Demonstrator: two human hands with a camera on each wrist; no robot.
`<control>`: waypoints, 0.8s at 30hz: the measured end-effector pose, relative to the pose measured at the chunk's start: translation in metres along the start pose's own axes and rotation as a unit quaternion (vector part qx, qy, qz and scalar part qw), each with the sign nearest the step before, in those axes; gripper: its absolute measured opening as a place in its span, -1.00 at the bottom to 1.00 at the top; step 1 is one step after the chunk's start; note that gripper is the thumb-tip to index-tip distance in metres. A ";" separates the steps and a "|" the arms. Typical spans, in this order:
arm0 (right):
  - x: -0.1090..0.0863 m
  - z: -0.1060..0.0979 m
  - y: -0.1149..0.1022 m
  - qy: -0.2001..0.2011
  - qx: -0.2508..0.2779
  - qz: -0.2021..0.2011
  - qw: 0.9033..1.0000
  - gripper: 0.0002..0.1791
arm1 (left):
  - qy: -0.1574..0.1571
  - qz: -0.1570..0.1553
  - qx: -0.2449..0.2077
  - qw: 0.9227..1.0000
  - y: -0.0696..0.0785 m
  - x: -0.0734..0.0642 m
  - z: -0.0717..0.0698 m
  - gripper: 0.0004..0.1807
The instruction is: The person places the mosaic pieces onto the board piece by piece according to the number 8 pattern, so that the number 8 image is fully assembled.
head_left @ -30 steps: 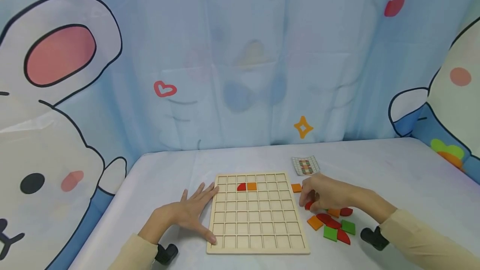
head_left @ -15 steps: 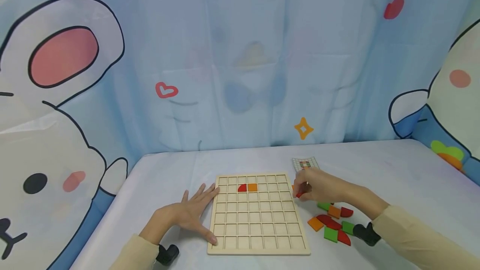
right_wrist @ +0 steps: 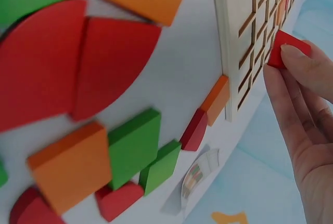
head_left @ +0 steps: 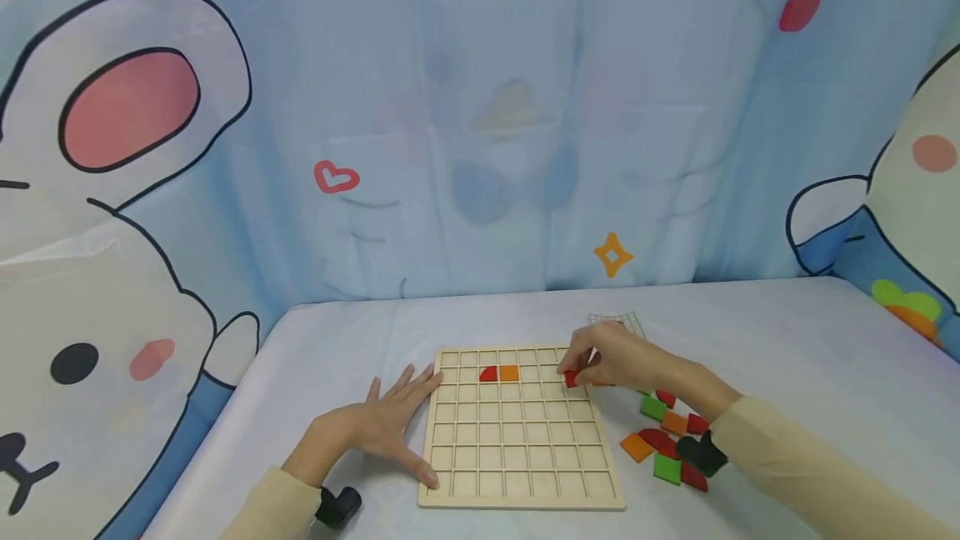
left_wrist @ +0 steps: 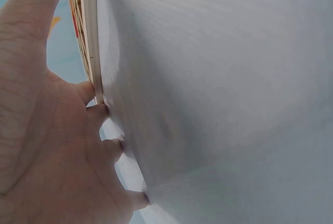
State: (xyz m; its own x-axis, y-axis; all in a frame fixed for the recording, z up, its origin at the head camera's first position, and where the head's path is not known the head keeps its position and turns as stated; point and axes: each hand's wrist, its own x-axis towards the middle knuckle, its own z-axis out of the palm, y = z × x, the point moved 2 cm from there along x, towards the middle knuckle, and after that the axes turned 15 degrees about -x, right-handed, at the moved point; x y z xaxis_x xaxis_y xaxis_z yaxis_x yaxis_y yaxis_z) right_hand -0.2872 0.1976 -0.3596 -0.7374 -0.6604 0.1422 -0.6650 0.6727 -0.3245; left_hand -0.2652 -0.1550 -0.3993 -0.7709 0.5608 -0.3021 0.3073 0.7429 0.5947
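A wooden grid board (head_left: 521, 483) lies on the table. My left hand (head_left: 381, 426) rests along its left edge with spread fingers; in the left wrist view the fingers (left_wrist: 96, 115) reach the board's side and the cloth. Between thumb and fingers my right hand (head_left: 615, 354) pinches a red tile (head_left: 571, 378) over the upper right of the board. The right wrist view shows this red tile (right_wrist: 287, 46) partly covered by the thumb, so its full outline is hidden. In one upper row of the grid sit a red quarter-round tile (head_left: 489, 374) and, beside it, an orange square tile (head_left: 509, 373).
Loose tiles lie right of the board: green squares (head_left: 667, 468), orange squares (head_left: 636, 447) and red rounded pieces (head_left: 693, 477). One orange tile (right_wrist: 215, 99) lies close to the board's edge. A printed pattern card (head_left: 632, 323) is partly behind my right hand. A patterned curtain (head_left: 480, 257) hangs behind.
From the loose tiles my right hand has come up and left, carrying the red tile to above the board. My left hand stays at the board's left edge.
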 end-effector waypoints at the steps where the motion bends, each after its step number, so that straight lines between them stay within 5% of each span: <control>1: 0.002 0.001 0.000 0.003 0.001 0.001 1.000 -0.79 | 0.000 0.000 0.001 1.000 0.000 0.000 0.000 0.47; 24: 0.042 0.026 -0.006 0.049 0.014 -0.016 0.999 -0.79 | 0.008 0.007 0.002 1.000 0.001 -0.001 0.000 0.48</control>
State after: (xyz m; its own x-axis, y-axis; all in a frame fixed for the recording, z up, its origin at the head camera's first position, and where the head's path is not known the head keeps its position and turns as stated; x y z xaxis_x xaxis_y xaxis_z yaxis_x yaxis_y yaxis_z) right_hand -0.3113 0.1567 -0.3759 -0.7250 -0.6443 0.2434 -0.6856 0.6414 -0.3443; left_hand -0.2641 -0.1548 -0.3986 -0.7746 0.5661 -0.2821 0.3211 0.7363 0.5957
